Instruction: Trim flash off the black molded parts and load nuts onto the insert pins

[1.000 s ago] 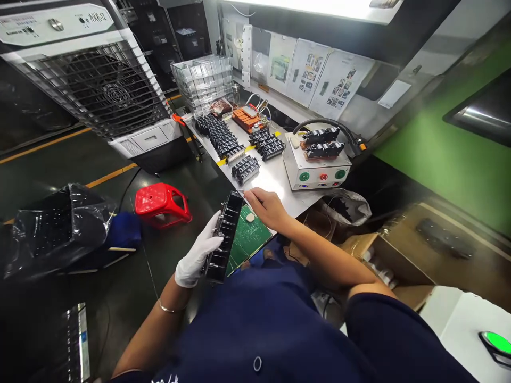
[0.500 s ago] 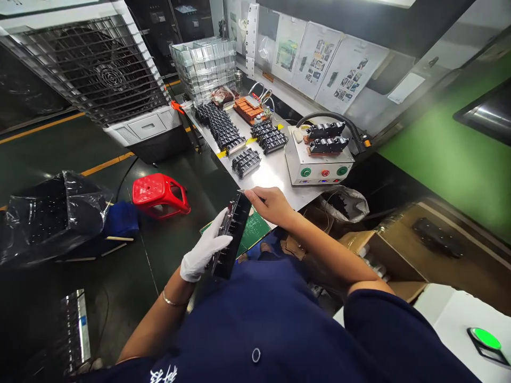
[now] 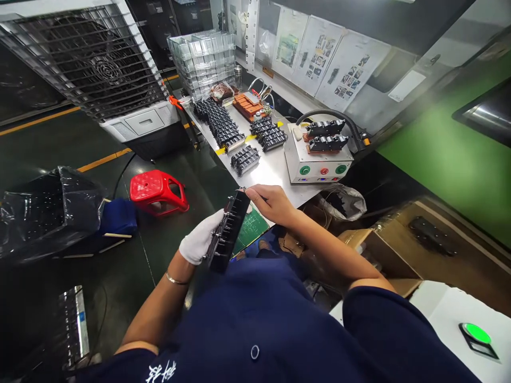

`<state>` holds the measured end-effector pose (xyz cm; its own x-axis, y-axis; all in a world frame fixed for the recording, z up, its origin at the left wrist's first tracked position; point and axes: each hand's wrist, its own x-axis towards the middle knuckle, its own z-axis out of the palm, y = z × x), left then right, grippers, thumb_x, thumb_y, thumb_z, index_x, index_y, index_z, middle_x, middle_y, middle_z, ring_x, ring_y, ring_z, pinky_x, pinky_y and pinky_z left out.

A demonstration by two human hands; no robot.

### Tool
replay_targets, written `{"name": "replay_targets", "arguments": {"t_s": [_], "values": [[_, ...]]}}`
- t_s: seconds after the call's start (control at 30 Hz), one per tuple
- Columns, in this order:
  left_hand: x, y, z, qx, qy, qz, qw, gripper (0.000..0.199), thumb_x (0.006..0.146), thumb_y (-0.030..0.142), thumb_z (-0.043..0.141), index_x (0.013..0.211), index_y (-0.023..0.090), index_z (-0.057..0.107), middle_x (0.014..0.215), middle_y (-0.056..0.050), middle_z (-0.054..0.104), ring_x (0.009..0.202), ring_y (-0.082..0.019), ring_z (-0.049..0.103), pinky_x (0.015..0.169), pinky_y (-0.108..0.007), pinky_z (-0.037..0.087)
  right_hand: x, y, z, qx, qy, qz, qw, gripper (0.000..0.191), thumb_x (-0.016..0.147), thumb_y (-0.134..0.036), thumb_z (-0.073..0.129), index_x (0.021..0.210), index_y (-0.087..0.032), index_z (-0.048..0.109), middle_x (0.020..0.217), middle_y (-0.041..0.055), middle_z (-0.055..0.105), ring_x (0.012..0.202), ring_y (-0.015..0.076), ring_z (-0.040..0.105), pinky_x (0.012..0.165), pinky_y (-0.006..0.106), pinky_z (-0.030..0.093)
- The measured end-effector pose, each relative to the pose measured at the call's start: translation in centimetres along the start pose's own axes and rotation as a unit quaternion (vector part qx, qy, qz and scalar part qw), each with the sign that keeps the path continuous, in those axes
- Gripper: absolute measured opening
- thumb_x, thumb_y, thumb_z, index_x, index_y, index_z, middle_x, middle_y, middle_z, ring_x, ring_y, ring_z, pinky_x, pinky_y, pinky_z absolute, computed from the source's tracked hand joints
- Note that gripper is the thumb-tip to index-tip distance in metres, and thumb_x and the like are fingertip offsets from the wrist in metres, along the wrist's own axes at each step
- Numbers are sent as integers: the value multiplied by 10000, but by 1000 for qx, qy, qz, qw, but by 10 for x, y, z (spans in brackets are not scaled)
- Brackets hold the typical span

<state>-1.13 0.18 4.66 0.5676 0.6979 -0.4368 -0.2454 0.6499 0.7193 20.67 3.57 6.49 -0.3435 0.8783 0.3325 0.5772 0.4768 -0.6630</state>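
My left hand [image 3: 200, 238], in a white glove, grips a long black moulded plastic part [image 3: 230, 229] from its left side. The part is tilted, its upper end pointing away from me, with a row of small pins or ribs along it. My bare right hand [image 3: 273, 203] is closed at that upper end, thumb and fingers pinched together. A small thin pale tip shows by the fingertips, too small to name. Beneath the part lies a green board or mat [image 3: 252, 230], partly covered.
On the metal table [image 3: 265, 169] stand rows of black parts [image 3: 219, 123], an orange fixture [image 3: 248, 106] and a white control box [image 3: 317, 169] bearing two black parts. Left are a red stool [image 3: 157, 191] and a fan unit [image 3: 143, 122]. An open carton [image 3: 393, 255] is at right.
The black part has turned slightly in my left hand, whose thumb no longer shows across its face. My right hand stays at the upper end, and the thin tip there shows less.
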Motion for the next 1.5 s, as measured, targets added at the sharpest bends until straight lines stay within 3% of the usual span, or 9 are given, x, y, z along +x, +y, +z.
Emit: {"name": "replay_targets", "arguments": {"t_s": [0.1,0.23,0.4,0.6,0.7,0.97,1.17,1.4,1.5], "values": [[8,-4,-2,84,127,110,982,485,694,420,814,1058,149,644,936,-39,709,831,-180,649,781,-298,524,-2,2,-3,-12,41,-15,999,501,1018,-490,245,872,-167,598,765,56,619,710,145,521,689,275,381],[6,-12,-11,246,240,231,910,631,627,345,858,1176,191,586,1094,-43,691,1028,-233,630,970,-382,476,-7,3,-12,-93,-25,-37,995,587,949,-659,308,804,-161,582,684,29,547,607,130,430,595,279,285],[-5,-16,-16,353,238,282,860,649,641,306,851,1228,236,582,1139,-48,681,1091,-265,615,1023,-403,451,-12,-2,-17,-135,-79,-62,986,646,933,-713,261,764,-170,568,635,14,496,610,133,427,572,274,223],[-7,-14,-12,396,220,296,841,537,659,329,831,1144,198,640,1052,-56,723,986,-263,669,967,-405,514,-14,0,-13,-131,-89,-127,979,654,963,-662,264,566,-180,457,534,-8,432,532,105,376,533,279,190],[-5,-14,-14,390,208,298,846,599,639,348,823,1174,155,636,1059,-80,736,984,-275,686,945,-417,542,-14,2,-13,-139,-50,-157,977,638,951,-667,306,610,-172,519,565,-5,480,557,104,421,530,267,204],[-3,-12,-20,298,97,217,925,647,650,409,827,1203,126,646,1080,-105,737,977,-273,693,884,-394,573,-14,4,-10,-156,-54,-209,964,649,937,-675,334,565,-169,497,543,-14,471,531,97,402,519,266,190],[0,-16,-21,280,116,199,932,695,615,400,853,1216,132,628,1093,-98,731,1008,-277,678,917,-402,551,-17,6,-8,-173,-63,-195,963,655,941,-660,349,538,-163,492,531,-9,485,527,92,411,518,264,184],[0,-20,-15,248,95,186,946,552,671,372,819,1143,145,643,1065,-88,735,969,-243,685,866,-352,559,-21,6,-3,-187,-29,-211,959,649,932,-652,389,520,-160,485,504,-12,472,512,86,402,502,264,165],[1,-25,-12,256,120,204,937,542,671,395,807,1123,152,632,1057,-91,732,971,-248,686,871,-371,557,-21,5,0,-183,-20,-225,957,622,936,-620,430,521,-161,488,496,-17,457,507,86,386,503,268,165]]}}
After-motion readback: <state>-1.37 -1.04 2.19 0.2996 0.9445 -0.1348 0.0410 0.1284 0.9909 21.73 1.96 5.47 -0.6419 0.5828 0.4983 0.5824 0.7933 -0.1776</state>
